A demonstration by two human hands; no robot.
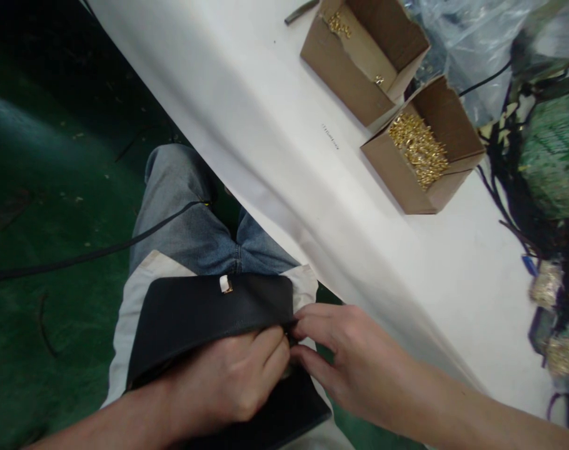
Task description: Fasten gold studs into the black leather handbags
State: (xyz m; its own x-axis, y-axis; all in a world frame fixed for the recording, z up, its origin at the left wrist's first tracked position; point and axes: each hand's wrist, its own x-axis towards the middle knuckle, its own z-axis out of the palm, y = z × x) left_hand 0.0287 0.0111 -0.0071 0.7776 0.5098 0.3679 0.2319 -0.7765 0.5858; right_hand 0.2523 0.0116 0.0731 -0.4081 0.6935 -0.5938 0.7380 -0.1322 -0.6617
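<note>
A black handbag (pixel 195 309) with a small gold clasp, partly covered in white, on its flap (pixel 226 284) lies across my lap on a pale cloth. My left hand (pixel 247 369) reaches into the bag's opening, its fingers curled near the right-hand corner; whatever they grip is hidden. From the right, my right hand (pixel 341 350) pinches at that same corner, thumb and forefinger on either side of the bag's edge. Something small and gold-toned shows faintly between the two hands, too small to name.
On the white-covered table, a cardboard box (pixel 387 162) holds many small gold metal pieces. Another cardboard box (pixel 341 75) has a few. Clear plastic bags (pixel 472 44) and black straps (pixel 504 212) lie at the right. A black cord (pixel 101 249) crosses the left side above the green floor.
</note>
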